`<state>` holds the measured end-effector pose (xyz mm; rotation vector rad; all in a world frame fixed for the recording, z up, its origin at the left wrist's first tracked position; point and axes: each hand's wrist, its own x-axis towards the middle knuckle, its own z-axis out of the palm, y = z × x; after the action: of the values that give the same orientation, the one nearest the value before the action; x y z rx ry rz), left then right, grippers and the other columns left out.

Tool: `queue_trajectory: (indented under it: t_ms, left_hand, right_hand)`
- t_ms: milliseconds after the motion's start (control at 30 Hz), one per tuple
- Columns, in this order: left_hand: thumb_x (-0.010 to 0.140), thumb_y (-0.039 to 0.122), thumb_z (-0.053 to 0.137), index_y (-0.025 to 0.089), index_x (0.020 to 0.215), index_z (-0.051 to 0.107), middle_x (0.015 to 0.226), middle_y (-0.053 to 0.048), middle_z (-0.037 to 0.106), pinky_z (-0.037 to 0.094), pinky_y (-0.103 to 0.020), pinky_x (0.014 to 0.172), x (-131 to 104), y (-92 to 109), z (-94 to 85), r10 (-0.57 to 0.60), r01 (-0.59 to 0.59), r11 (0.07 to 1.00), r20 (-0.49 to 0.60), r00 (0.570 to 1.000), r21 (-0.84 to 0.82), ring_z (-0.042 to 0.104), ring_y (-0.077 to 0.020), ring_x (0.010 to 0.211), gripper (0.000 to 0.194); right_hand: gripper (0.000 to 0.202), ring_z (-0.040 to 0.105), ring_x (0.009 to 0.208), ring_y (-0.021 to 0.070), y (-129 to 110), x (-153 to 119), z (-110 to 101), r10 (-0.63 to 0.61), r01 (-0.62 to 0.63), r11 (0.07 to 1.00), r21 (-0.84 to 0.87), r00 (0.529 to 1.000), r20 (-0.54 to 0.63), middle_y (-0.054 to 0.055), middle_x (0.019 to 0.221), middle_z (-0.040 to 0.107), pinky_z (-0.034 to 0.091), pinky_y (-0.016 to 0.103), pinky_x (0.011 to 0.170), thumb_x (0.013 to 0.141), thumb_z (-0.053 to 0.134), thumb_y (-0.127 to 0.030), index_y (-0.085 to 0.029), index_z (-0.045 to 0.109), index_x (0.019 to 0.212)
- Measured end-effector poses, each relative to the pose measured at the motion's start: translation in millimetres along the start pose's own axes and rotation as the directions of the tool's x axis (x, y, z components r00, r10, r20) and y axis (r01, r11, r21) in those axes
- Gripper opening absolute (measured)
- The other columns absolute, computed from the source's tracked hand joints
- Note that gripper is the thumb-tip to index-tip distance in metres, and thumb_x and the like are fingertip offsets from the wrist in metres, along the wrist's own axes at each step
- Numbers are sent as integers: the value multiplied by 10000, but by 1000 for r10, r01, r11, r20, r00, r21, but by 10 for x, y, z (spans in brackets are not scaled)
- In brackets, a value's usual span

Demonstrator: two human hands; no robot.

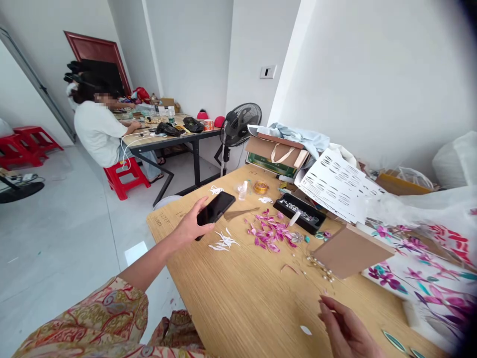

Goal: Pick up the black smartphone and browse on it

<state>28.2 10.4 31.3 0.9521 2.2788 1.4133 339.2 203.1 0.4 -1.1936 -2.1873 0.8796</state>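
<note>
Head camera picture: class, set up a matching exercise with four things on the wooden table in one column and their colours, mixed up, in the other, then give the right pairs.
Things:
1. phone in the left hand
2. petals heaped mid-table
3. wire spool near the far edge
4. paper cut-outs beside the left hand

Colours:
A. white
B. gold
C. black
D. pink-purple

Pairs: 1-C, 2-D, 3-B, 4-A.

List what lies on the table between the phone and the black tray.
In the head view, between the phone and the black tray: a brown triangular scrap and pink petals.
</note>
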Motion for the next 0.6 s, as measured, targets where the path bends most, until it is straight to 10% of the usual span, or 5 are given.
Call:
queue_trajectory:
  t_ms: [267, 600]
  left_hand:
    - [644, 166, 597, 265, 1289, 211, 1250, -67, 403, 317, -346, 957, -315, 773, 788, 228, 0, 864, 391, 892, -503, 412, -198, 1128, 758]
    - [615, 137, 600, 250, 1279, 242, 1214, -69, 435, 363, -331, 919, -543, 1054, 1322, 282, 58, 846, 537, 795, -529, 456, -207, 1068, 763]
  right_hand:
    - [492, 450, 1121, 250, -723, -54, 146, -18, -195, 745, 637, 950, 311, 82, 1250, 482, 424, 381, 859, 718, 578, -416, -247, 475, 1168]
    - [524, 394, 1162, 239, -618, -135, 32, -16, -200, 454, 868, 972, 233, 33, 1236, 495, 276, 436, 975, 758, 548, -347, -278, 376, 1248]
